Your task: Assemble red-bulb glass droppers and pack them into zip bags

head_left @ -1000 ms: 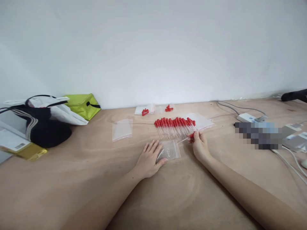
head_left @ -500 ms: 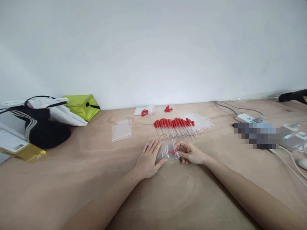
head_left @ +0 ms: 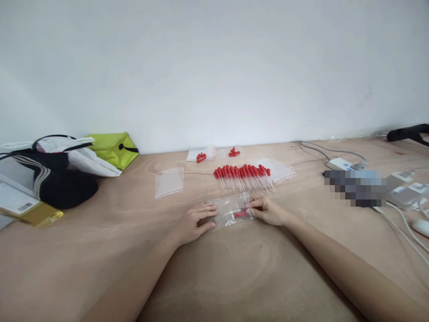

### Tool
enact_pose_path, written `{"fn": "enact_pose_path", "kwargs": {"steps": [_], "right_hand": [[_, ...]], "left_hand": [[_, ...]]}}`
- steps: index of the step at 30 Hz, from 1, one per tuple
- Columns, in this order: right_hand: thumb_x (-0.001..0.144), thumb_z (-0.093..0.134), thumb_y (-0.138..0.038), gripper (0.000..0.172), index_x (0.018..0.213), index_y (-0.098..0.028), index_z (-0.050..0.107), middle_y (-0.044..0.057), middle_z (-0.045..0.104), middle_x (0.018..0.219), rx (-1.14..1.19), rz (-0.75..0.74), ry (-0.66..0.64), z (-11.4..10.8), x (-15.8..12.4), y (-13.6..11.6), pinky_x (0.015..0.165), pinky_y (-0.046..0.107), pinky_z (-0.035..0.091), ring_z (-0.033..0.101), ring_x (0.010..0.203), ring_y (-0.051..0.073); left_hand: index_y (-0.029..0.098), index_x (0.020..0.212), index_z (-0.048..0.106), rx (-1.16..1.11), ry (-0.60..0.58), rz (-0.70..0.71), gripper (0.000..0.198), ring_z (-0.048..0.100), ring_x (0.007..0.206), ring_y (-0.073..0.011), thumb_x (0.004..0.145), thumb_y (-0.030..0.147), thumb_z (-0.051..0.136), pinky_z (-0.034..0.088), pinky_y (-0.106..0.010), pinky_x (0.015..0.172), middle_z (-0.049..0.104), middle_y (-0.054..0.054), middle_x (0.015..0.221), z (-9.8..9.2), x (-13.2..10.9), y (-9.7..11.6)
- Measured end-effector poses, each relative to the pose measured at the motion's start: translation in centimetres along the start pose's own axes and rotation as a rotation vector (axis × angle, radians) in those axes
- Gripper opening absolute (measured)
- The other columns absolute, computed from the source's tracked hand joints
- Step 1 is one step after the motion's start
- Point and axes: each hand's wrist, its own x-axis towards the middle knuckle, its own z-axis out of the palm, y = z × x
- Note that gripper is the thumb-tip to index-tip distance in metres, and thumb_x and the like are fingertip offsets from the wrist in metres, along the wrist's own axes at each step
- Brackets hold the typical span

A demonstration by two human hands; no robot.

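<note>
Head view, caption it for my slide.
Left hand and right hand grip a zip bag holding a red-capped dropper, near a row of droppers.

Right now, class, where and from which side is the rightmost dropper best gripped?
Probably by its red bulb, from the right: the droppers lie flat, packed side by side, bulbs at the far end, so only its right flank is free. The right hand, now on the clear bag, is nearest.

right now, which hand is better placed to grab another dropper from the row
Probably right. The right hand holds the right end of the clear bag, nearest the row of droppers; the left hand is farther off, holding the bag's left end.
</note>
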Motion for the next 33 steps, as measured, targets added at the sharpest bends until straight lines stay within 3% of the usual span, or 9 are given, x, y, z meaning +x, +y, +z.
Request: {"fn": "enact_pose_path", "kwargs": {"steps": [5, 8, 13, 17, 22, 25, 28, 31, 33], "right_hand": [[0.071, 0.053, -0.032, 0.018, 0.071, -0.02, 0.067, 0.0, 0.062, 0.062, -0.186, 0.114, 0.317, -1.9, 2.1, 1.2, 0.052, 0.026, 0.039, 0.051, 0.054, 0.013], [0.071, 0.051, -0.03, 0.019, 0.071, -0.02, 0.066, 0.002, 0.064, 0.068, -0.405, 0.203, 0.467, -2.5, 5.1, 1.4, 0.06, 0.028, 0.04, 0.052, 0.06, 0.014], [0.08, 0.042, -0.035, 0.028, 0.089, -0.025, 0.067, 0.008, 0.061, 0.094, -0.809, 0.342, 0.5, -1.9, 10.3, 0.9, 0.079, 0.043, 0.03, 0.048, 0.094, 0.025], [0.082, 0.039, -0.035, 0.03, 0.087, -0.024, 0.067, 0.012, 0.055, 0.104, -0.88, 0.413, 0.429, -1.3, 12.8, 1.3, 0.082, 0.046, 0.025, 0.042, 0.102, 0.027], [0.071, 0.054, -0.033, 0.019, 0.073, -0.018, 0.067, 0.013, 0.059, 0.096, -0.576, 0.46, 0.529, -2.1, 13.8, 1.5, 0.085, 0.05, 0.025, 0.045, 0.1, 0.03], [0.072, 0.052, -0.033, 0.019, 0.074, -0.017, 0.062, 0.009, 0.063, 0.083, -0.351, 0.45, 0.598, -3.6, 12.9, 1.0, 0.079, 0.043, 0.035, 0.054, 0.085, 0.023], [0.082, 0.036, -0.036, 0.026, 0.086, -0.017, 0.053, 0.005, 0.063, 0.079, -0.225, 0.373, 0.65, -5.1, 10.1, 0.6, 0.064, 0.03, 0.043, 0.056, 0.066, 0.014], [0.08, 0.041, -0.044, 0.027, 0.087, -0.019, 0.045, 0.001, 0.06, 0.07, 0.124, 0.165, 0.864, -5.5, 5.9, 1.1, 0.053, 0.025, 0.043, 0.052, 0.052, 0.01], [0.077, 0.046, -0.048, 0.028, 0.083, -0.02, 0.043, -0.002, 0.058, 0.066, 0.229, 0.129, 0.919, -4.9, 3.1, 1.9, 0.051, 0.023, 0.043, 0.052, 0.051, 0.009]], "left_hand": [[0.022, 0.105, 0.061, -0.016, 0.034, 0.026, 0.03, 0.048, 0.113, -0.0192, 0.079, 0.036, 0.052, 0.033, -0.04, 0.101, 0.059, -0.005, 0.113, 0.5, 0.2, -0.3], [0.023, 0.105, 0.061, -0.016, 0.041, 0.026, 0.029, 0.048, 0.113, -0.0188, 0.08, 0.036, 0.051, 0.033, -0.04, 0.101, 0.059, -0.004, 0.114, 0.6, 0.3, -0.2], [0.025, 0.105, 0.061, -0.006, 0.016, 0.003, 0.029, 0.048, 0.113, -0.0193, 0.081, 0.037, 0.05, 0.032, -0.042, 0.101, 0.058, -0.003, 0.114, 0.5, 0.3, -0.2], [0.025, 0.105, 0.061, 0.019, -0.002, -0.006, 0.029, 0.049, 0.112, -0.0191, 0.081, 0.037, 0.049, 0.031, -0.043, 0.101, 0.058, -0.004, 0.115, 0.4, 0.3, -0.1], [0.027, 0.104, 0.061, 0.045, -0.026, -0.012, 0.027, 0.046, 0.115, -0.0183, 0.082, 0.036, 0.048, 0.031, -0.042, 0.101, 0.056, -0.002, 0.117, 0.3, 0.3, 0.2], [0.026, 0.104, 0.061, 0.054, -0.03, -0.015, 0.027, 0.046, 0.115, -0.0191, 0.082, 0.035, 0.049, 0.031, -0.042, 0.101, 0.057, -0.003, 0.117, 0.2, 0.3, 0.3], [0.026, 0.104, 0.062, 0.05, -0.023, -0.013, 0.027, 0.047, 0.114, -0.0191, 0.081, 0.034, 0.049, 0.032, -0.042, 0.1, 0.057, -0.003, 0.116, 0.3, 0.3, 0.3], [0.026, 0.104, 0.061, 0.041, -0.017, -0.013, 0.027, 0.047, 0.114, -0.0184, 0.081, 0.035, 0.05, 0.031, -0.042, 0.101, 0.057, -0.002, 0.116, 0.3, 0.3, 0.3], [0.026, 0.104, 0.061, 0.031, -0.011, -0.013, 0.027, 0.047, 0.114, -0.0184, 0.081, 0.035, 0.05, 0.031, -0.041, 0.101, 0.057, -0.003, 0.117, 0.2, 0.3, 0.3]]}}
